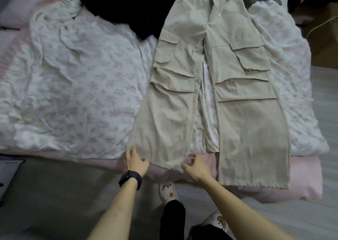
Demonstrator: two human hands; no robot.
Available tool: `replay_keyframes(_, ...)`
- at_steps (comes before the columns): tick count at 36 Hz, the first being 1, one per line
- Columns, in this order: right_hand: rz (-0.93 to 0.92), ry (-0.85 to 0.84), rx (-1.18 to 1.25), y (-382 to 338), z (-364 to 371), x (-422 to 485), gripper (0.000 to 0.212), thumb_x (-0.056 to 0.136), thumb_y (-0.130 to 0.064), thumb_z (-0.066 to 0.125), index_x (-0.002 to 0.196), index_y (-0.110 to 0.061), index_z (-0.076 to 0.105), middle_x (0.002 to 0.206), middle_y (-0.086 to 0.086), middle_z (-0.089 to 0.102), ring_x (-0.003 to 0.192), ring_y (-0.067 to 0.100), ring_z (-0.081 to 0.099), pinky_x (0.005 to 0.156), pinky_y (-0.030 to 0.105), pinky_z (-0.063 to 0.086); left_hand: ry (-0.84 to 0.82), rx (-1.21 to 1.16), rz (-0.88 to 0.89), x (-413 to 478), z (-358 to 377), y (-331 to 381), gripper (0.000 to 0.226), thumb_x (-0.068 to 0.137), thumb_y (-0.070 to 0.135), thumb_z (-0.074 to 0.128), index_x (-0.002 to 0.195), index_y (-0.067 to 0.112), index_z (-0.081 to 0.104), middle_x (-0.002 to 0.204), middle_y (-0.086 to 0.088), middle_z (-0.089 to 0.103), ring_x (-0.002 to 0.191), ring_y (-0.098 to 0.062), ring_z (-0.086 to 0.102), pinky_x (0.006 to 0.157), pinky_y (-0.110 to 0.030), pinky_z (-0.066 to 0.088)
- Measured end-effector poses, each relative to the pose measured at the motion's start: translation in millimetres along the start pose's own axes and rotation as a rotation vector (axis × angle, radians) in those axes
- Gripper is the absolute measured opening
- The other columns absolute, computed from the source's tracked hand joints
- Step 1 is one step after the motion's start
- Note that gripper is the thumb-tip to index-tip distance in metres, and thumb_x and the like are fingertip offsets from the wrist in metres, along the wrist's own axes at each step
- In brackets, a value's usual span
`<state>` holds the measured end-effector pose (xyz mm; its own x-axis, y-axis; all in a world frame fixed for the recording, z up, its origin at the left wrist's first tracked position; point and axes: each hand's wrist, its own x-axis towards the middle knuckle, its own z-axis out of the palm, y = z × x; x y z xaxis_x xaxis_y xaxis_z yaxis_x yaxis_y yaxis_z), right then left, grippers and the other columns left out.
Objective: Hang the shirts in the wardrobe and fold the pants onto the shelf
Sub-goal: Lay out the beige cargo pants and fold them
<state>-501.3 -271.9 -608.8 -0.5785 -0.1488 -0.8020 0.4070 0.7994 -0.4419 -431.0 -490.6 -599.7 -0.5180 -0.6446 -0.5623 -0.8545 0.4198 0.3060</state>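
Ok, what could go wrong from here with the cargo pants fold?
1. The left hand and right hand sit at one hem of the cargo pants; the other leg overhangs the bed edge and may slip off.
2. The black garment abuts the pants' hip and could get dragged along.
3. Creases across that leg may get folded in.

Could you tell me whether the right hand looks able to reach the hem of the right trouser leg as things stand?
Probably yes. The right hand sits at the left leg's hem, and the right leg's hem lies beside it at the edge of the bed, uncovered, with nothing between them.
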Motion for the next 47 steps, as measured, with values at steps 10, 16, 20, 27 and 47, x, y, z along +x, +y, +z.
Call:
replay_keyframes(10,0.048,0.015,0.067,-8,36,35,0.058,0.084,-0.035,0.075,0.127,-0.005,0.049,0.123,0.014,0.065,0.113,0.033,0.062,0.097,0.042,0.050,0.037,-0.166,-0.041,49,-6,-24,0.081,0.085,0.016,0.073,0.153,0.012,0.029,0.150,-0.017,0.032,0.135,-0.038,0.040,0.112,-0.042,0.035)
replay_keyframes(16,0.018,-0.043,-0.020,-9,46,37,0.041,0.091,-0.032,0.069,0.122,-0.005,0.063,0.116,0.015,0.071,0.105,0.030,0.066,0.082,0.031,0.047,-0.022,-0.104,-0.094,54,-5,-36,0.042,0.099,0.020,0.058,0.135,0.001,0.051,0.133,-0.025,0.057,0.122,-0.040,0.053,0.099,-0.042,0.044)
replay_keyframes(20,0.043,-0.022,-0.136,9,56,20,0.037,0.095,-0.032,0.058,0.116,-0.002,0.064,0.116,0.021,0.070,0.108,0.038,0.064,0.082,0.037,0.048,-0.055,-0.072,-0.121,33,-5,-61,0.026,0.100,0.030,0.055,0.112,0.008,0.064,0.118,-0.020,0.066,0.096,-0.035,0.061,0.083,-0.038,0.050)
replay_keyframes(27,0.068,-0.065,-0.179,29,60,5,0.037,0.090,-0.040,0.059,0.111,-0.011,0.067,0.108,0.013,0.073,0.101,0.034,0.067,0.073,0.033,0.047,-0.149,0.085,-0.181,24,-12,-77,0.010,0.099,0.026,0.057,0.097,0.015,0.058,0.118,-0.017,0.064,0.083,-0.028,0.052,0.073,-0.033,0.042)
replay_keyframes(47,0.076,0.611,0.038,118,-192,9,0.037,0.092,-0.028,0.066,0.120,-0.006,0.059,0.123,0.022,0.060,0.114,0.041,0.056,0.098,0.046,0.046,-0.195,0.073,0.531,-103,142,178,0.049,0.090,0.024,0.058,0.138,0.026,0.047,0.143,0.002,0.039,0.120,-0.026,0.053,0.095,-0.038,0.048)
